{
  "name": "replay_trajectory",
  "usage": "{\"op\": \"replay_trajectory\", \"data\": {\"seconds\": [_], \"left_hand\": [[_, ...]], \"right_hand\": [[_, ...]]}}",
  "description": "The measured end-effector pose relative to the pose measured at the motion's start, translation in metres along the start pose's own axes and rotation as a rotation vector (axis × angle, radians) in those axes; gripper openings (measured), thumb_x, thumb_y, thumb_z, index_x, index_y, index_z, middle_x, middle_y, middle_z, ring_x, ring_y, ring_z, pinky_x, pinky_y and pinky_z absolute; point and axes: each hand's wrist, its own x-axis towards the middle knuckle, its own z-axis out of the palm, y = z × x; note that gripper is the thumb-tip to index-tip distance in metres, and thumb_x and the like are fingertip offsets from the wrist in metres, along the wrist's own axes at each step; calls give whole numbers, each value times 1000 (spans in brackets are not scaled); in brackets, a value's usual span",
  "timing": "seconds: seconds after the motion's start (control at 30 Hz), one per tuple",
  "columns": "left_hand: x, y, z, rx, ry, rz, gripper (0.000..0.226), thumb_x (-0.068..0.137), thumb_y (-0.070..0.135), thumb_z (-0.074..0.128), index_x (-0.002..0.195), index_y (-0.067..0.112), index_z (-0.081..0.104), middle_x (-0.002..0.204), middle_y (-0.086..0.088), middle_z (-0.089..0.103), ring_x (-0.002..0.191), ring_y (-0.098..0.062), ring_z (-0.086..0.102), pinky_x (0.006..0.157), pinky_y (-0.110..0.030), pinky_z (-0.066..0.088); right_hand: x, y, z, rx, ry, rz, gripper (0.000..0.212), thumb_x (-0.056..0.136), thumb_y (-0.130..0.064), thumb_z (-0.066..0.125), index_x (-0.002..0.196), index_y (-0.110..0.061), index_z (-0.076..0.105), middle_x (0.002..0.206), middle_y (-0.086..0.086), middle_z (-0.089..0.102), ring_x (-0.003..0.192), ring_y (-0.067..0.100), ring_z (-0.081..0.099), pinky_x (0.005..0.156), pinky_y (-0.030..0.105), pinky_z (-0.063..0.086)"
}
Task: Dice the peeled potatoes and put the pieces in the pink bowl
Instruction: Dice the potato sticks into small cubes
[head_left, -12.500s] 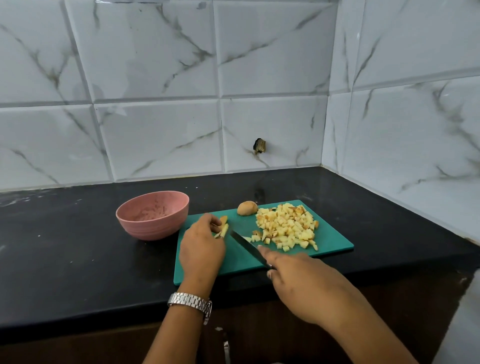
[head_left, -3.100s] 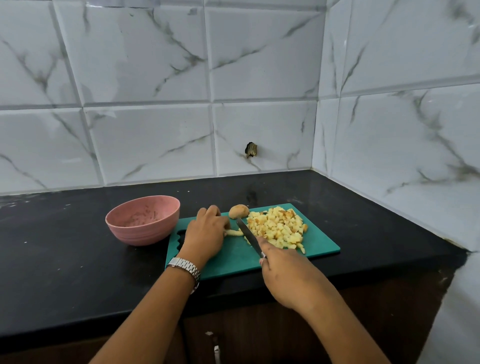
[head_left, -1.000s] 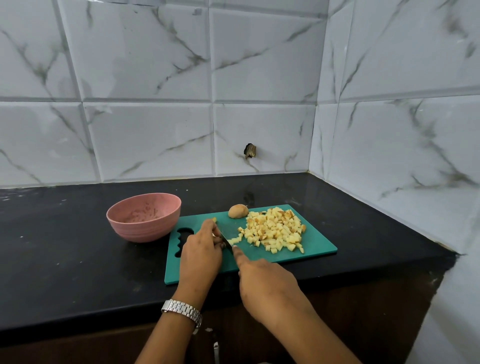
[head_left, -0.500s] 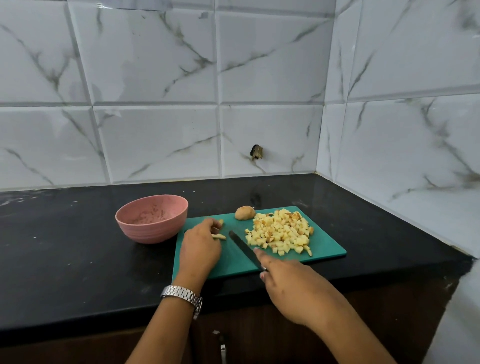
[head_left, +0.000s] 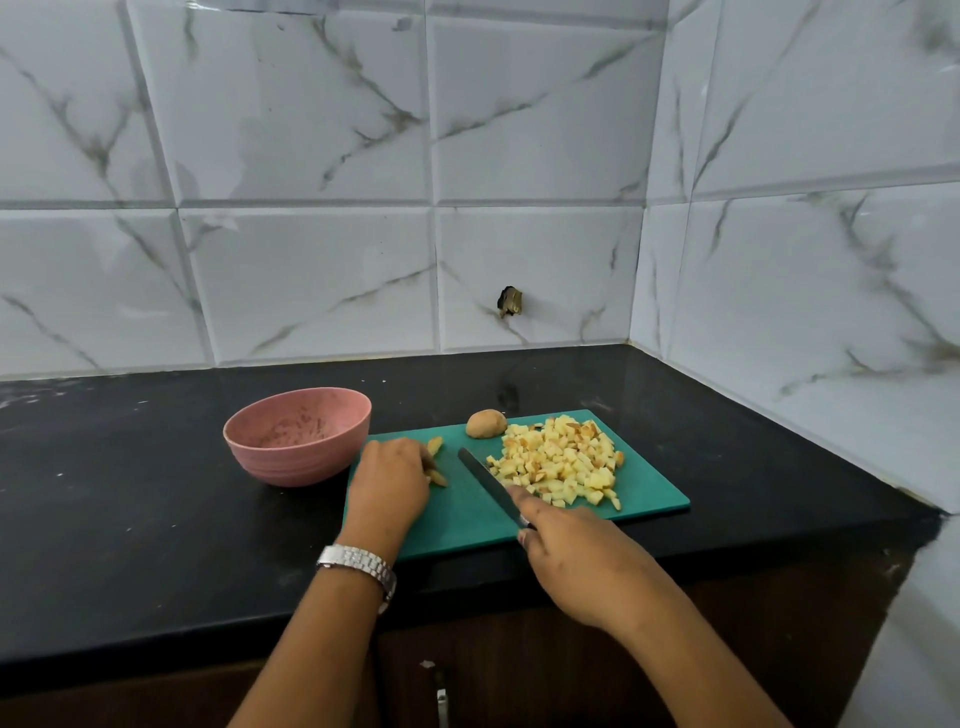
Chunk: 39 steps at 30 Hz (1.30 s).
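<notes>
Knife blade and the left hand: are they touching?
Apart. The head view shows bare green board between the knife and the left hand.

A heap of pale yellow potato cubes (head_left: 558, 460) covers the right half of the green board (head_left: 467, 519), with one whole peeled potato (head_left: 485, 423) just behind it. My left hand (head_left: 387, 483) holds down a few potato strips (head_left: 436, 462), left of the knife (head_left: 485, 480). The pink bowl (head_left: 298, 436) stands upright by the board's left end, specks inside.

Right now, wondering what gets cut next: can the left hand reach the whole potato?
Probably yes: only bare board, not the knife, lies between the left hand and the whole potato, though that hand holds potato strips.
</notes>
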Motion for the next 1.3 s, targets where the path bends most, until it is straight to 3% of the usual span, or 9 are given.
{"op": "replay_trajectory", "data": {"seconds": [0.1, 0.27, 0.47, 0.6, 0.7, 0.83, 0.97, 1.13, 1.3], "left_hand": [[3, -1, -10, 37, -48, 22, 16, 91, 21, 61, 100, 28, 71, 109, 1, 59, 108, -20, 48, 93, -31, 44], [-11, 16, -15, -146, -91, -34, 5, 81, 33, 73, 86, 31, 72, 99, 10, 64, 101, -13, 56, 87, -33, 50], [-32, 30, -9, -239, 13, -67, 11, 76, 35, 77, 77, 33, 66, 90, 16, 60, 92, -6, 53, 71, -25, 42], [-35, 23, -9, -402, -103, -100, 16, 76, 31, 77, 69, 37, 64, 88, 18, 55, 86, -5, 51, 73, -25, 42], [-38, 23, -6, -452, -53, -94, 14, 80, 28, 74, 77, 37, 64, 85, 18, 59, 85, -3, 54, 74, -24, 45], [-41, 25, -3, -348, 13, -89, 7, 85, 32, 68, 90, 37, 67, 85, 20, 47, 95, -5, 43, 78, -23, 38], [-42, 24, -1, -324, 16, -93, 6, 87, 34, 66, 92, 36, 69, 89, 18, 47, 103, -8, 41, 81, -24, 35], [-44, 24, 0, -309, 44, -87, 9, 87, 36, 66, 95, 34, 69, 93, 18, 49, 108, -9, 41, 81, -22, 32], [-45, 23, 2, -310, 77, -77, 11, 87, 35, 65, 97, 31, 70, 92, 17, 48, 108, -9, 42, 81, -22, 33]], "right_hand": [[0, 2, 1, 10, 4, -9, 53, 107, -36, 29, 155, -43, 7, 125, 0, 55, 98, 15, 55, 89, 38, 51], [-6, 2, 3, 5, 58, -48, 53, 107, -37, 30, 154, -45, 7, 109, -4, 57, 88, 12, 56, 78, 34, 51], [-16, 3, 7, -63, 83, -54, 53, 107, -39, 27, 154, -47, 3, 102, -5, 54, 81, 9, 52, 68, 28, 44], [-24, 7, 4, -78, 61, -45, 54, 107, -40, 26, 154, -48, 0, 98, -8, 46, 77, 7, 46, 67, 27, 41], [-22, 9, 1, -88, 45, -45, 53, 107, -39, 26, 153, -48, 1, 94, -8, 49, 72, 5, 47, 64, 26, 41], [-18, 7, 1, -139, 12, -27, 53, 108, -36, 26, 154, -46, 2, 100, -4, 53, 79, 10, 50, 69, 31, 44], [-5, -3, 2, -211, -27, 11, 58, 108, -27, 29, 156, -42, 0, 99, 2, 49, 86, 17, 51, 72, 35, 44], [-7, 0, 1, -216, 45, -37, 55, 108, -32, 26, 155, -43, 0, 98, 1, 53, 80, 14, 51, 72, 34, 48], [-10, -5, 6, -239, -30, -10, 57, 109, -29, 26, 156, -41, -3, 98, 3, 51, 83, 16, 50, 72, 35, 45]]}}
